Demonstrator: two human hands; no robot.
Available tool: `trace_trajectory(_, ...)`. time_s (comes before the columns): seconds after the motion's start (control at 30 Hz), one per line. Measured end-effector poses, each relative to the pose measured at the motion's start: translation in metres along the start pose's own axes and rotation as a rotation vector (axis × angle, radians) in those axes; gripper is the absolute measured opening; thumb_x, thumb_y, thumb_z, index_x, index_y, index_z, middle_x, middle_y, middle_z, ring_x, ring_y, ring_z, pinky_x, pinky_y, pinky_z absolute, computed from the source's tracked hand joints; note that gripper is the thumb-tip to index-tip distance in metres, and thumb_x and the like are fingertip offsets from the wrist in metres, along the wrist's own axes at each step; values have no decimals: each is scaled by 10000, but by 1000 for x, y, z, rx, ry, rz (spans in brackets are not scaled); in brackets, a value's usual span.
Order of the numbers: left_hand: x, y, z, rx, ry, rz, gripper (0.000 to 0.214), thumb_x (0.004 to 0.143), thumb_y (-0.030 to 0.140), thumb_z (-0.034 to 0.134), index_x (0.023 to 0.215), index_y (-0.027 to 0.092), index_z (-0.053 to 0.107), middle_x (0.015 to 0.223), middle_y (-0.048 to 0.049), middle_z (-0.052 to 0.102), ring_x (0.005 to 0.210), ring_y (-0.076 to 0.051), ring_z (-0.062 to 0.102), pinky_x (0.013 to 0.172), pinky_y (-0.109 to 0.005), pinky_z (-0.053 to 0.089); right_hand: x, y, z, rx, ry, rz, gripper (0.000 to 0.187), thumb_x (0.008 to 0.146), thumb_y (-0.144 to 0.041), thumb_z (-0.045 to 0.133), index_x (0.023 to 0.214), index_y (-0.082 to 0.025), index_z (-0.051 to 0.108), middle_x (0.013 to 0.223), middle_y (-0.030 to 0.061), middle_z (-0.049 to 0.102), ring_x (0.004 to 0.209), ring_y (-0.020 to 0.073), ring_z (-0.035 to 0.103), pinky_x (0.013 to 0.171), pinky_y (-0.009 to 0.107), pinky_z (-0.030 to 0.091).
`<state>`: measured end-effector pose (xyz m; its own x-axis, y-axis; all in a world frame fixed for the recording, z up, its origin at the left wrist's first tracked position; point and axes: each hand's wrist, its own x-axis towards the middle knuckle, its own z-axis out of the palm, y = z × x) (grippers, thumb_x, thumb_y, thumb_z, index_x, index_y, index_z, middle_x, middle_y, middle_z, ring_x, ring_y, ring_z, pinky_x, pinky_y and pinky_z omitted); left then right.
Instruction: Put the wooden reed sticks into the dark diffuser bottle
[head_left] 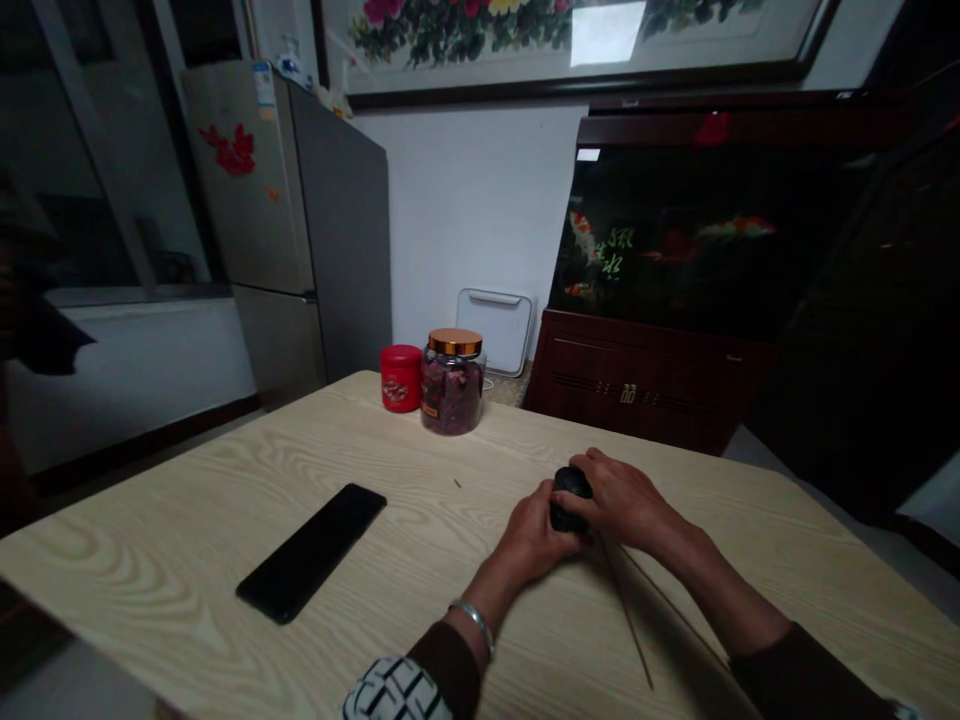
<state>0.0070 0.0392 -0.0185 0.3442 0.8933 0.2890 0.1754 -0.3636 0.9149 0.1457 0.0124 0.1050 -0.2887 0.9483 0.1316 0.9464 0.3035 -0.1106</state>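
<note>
Both hands meet around a small round black object (pixel 573 484) low over the table, and its exact kind is unclear. My left hand (pixel 529 535) wraps its near and left side, with a silver bangle on the wrist. From the right and above, my right hand (pixel 621 492) grips it with the thumb across its front. Two thin brown sticks (pixel 630 622) run from beneath the hands toward the table's near edge. Their far ends are hidden by the hands, so I cannot tell whether they touch the black object.
On the pale wood table (pixel 420 600) a black phone (pixel 313 552) lies to the left. A tiny brown stick piece (pixel 457 483) lies nearer the middle. A red canister (pixel 401 378) and a copper-lidded jar (pixel 452 385) stand at the back edge. Behind is a fish tank (pixel 675 240).
</note>
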Motion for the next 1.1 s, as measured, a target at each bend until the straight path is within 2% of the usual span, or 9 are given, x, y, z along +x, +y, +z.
trace_trajectory(0.13,-4,3,-6,13,-20,21,630,614,383,832,1156,182,582,1022,-55,692,905,-238,627,725,-283,470,-8,14,-15,296,-209,-266,722,773,-358,620,1444,-204,401,1459,116,451,1348,277,413,1082,400,351)
trace_trajectory(0.23,-6,4,-7,-9,-24,44,635,610,408,840,1143,181,582,1028,-64,692,911,-240,629,736,-283,471,-13,13,-18,303,-155,-172,874,778,-493,622,1516,-206,252,1543,135,333,1408,302,326,1103,459,320)
trace_trajectory(0.4,-6,2,-5,-22,-22,29,658,588,313,848,1173,196,572,1015,-40,685,881,-222,629,708,-267,466,-7,7,-8,7,-15,-15,558,842,-586,523,1188,-156,601,1136,164,652,1080,353,579,995,578,351)
trace_trajectory(0.47,-6,2,-5,-19,-24,29,656,594,332,845,1175,197,571,1016,-37,684,880,-221,625,696,-265,461,-6,7,-11,45,-86,-90,489,848,-476,530,1232,-178,587,1198,151,636,1138,340,557,1023,557,340)
trace_trajectory(0.63,-7,3,-7,-21,-42,33,665,592,410,847,1153,181,573,1024,-59,678,898,-231,614,706,-276,462,-9,4,-23,257,-196,-193,816,789,-439,591,1503,-215,268,1527,127,349,1396,296,340,1099,462,321)
trace_trajectory(0.77,-7,3,-7,4,-46,8,648,595,364,835,1160,189,569,1010,-39,674,867,-213,611,678,-258,450,-6,0,-19,62,-97,-15,574,829,-527,536,1275,-166,531,1251,166,566,1141,344,549,1000,552,375)
trace_trajectory(0.83,-7,3,-7,16,-48,0,656,595,372,833,1165,191,564,997,-33,676,852,-209,613,659,-253,441,-5,1,-18,65,-144,-61,473,830,-418,532,1238,-178,557,1215,148,586,1118,325,562,997,537,381)
trace_trajectory(1.0,-7,3,-8,12,-41,32,649,597,426,836,1136,182,568,1001,-46,682,861,-221,615,659,-261,440,-6,0,-21,234,-201,-176,796,760,-359,618,1479,-230,303,1483,122,384,1352,297,388,1071,447,351)
trace_trajectory(1.1,-7,1,-8,-3,-45,25,658,585,373,844,1152,191,564,1004,-39,683,857,-219,618,661,-259,443,-5,-1,-17,119,-139,-32,670,782,-491,620,1365,-199,466,1312,146,532,1153,323,552,975,464,420)
